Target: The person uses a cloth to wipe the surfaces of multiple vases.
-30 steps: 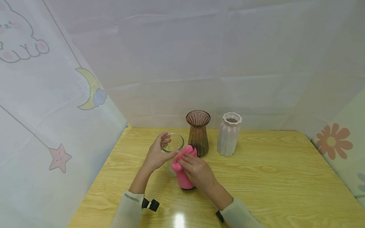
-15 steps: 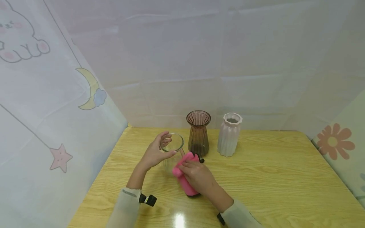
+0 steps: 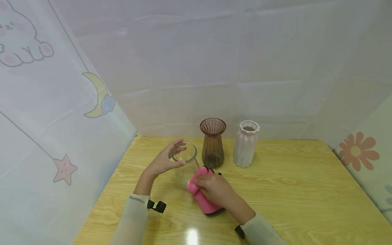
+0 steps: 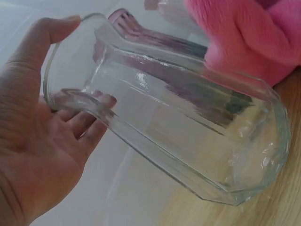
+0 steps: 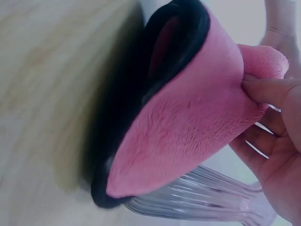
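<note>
In the head view my left hand (image 3: 162,163) holds a clear glass vase (image 3: 182,175) by its flared rim. The left wrist view shows the thumb on one side of the rim and the fingers round the other, with the faceted glass vase (image 4: 160,117) tilted across the picture. My right hand (image 3: 216,190) pinches a folded pink cloth (image 3: 206,203) with dark edging, at the lower right side of the vase. Seen from the right wrist, the thumb presses into the fluffy cloth (image 5: 183,122), and its loose part hangs toward the table.
Behind the cloth stands a purple-brown ribbed vase (image 3: 212,146). To its right is a pinkish-white fluted vase (image 3: 246,146). Both are upright on the wood-grain table (image 3: 291,190), near its back edge. A pale printed sheet (image 3: 190,68) hangs behind the table.
My right hand and the pink cloth have moved down along the vase's side and slightly right. The left hand has shifted a little left, still gripping the rim.
</note>
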Demonstrator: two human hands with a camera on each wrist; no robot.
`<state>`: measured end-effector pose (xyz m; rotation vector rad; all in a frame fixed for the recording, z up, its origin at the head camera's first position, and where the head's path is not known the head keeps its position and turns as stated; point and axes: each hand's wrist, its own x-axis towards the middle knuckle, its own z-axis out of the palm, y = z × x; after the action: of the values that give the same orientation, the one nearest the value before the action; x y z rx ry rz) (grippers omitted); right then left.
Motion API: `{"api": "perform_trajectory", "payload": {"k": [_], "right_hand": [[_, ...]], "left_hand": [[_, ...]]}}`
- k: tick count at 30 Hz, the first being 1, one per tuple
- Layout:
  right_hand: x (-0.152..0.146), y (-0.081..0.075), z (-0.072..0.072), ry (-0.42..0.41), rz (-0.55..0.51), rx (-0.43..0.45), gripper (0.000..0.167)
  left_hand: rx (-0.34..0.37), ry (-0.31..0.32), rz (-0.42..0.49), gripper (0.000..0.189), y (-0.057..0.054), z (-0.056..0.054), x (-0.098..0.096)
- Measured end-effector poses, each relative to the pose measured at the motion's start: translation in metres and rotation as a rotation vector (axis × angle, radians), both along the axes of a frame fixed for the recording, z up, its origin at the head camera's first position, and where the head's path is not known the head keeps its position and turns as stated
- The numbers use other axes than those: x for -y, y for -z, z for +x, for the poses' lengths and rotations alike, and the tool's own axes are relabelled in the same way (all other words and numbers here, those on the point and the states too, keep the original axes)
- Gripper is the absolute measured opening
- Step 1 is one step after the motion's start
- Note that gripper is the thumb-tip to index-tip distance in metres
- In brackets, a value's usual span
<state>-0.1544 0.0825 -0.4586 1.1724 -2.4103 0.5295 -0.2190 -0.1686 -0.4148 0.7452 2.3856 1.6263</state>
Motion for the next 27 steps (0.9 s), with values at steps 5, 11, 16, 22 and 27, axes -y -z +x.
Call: {"api": "perform_trajectory", "payload": {"k": [5,11,16,22,27], "right_hand": [[-0.009,-0.016,0.000,-0.038,-0.173,-0.154,0.021],[-0.008,-0.024,-0.008,-0.043,-0.264,-0.334,0.021],[-0.001,-0.016,-0.016,-0.058,-0.277,-0.415,0.022],[0.006,-0.005,-0.021,-0.058,-0.312,-0.433,0.033],[0.011,0.001,-0.021,-0.058,-0.309,-0.407,0.023]], "left_hand": [[-0.043,-0.076,0.030,0.096,0.001,0.006,-0.004],[-0.146,-0.292,0.003,0.097,0.002,0.022,-0.025],[-0.137,-0.375,-0.005,0.095,0.000,0.028,-0.033],[-0.084,-0.408,-0.028,0.096,-0.005,0.033,-0.036],[-0.070,-0.426,-0.036,0.101,-0.006,0.035,-0.037]]}}
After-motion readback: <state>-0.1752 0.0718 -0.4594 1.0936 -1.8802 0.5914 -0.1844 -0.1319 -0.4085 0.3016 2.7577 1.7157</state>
